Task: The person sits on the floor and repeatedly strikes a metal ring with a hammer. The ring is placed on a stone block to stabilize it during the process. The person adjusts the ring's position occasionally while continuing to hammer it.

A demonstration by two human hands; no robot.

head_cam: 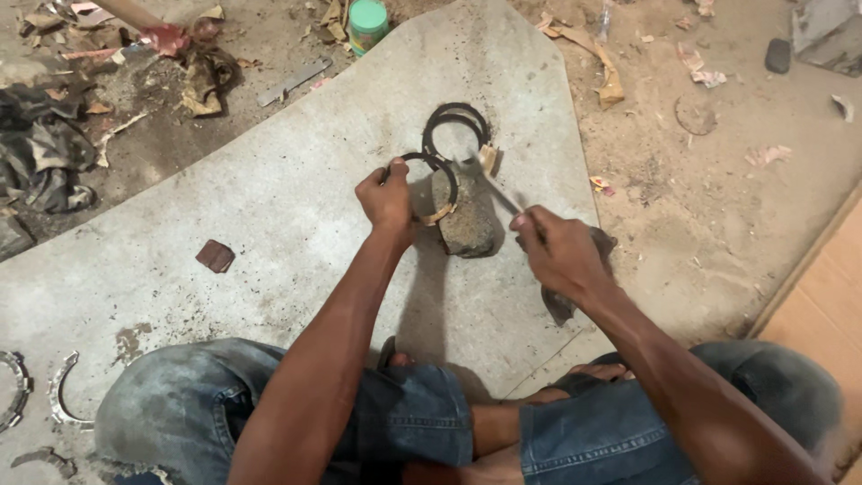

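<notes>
Person seated on the ground, knees in blue jeans, working over a grey stone block (467, 216) that sits on a large flat concrete slab (269, 207). Left hand (388, 198) is closed around a dark curved ring-shaped part (440, 175), holding it propped against the top of the block; a tan lining edge shows along its lower arc. Right hand (557, 251) is wrapped tight on a thin metal blade-like tool (494, 184), tip resting at the ring's right side. Judged: the scraping or prying step is under way; the next stroke would need the left grip steady and the blade kept against the lining, else it may skid off the block. Two more dark rings (456, 124) lie just beyond the block, touching each other. Slab is stained and dusty; small brown square piece (215, 256) to the left, curved metal pieces (61, 388) at lower left. Around it dirt floor, paper scraps, rags, a green-capped jar (367, 22), wooden board at right.
</notes>
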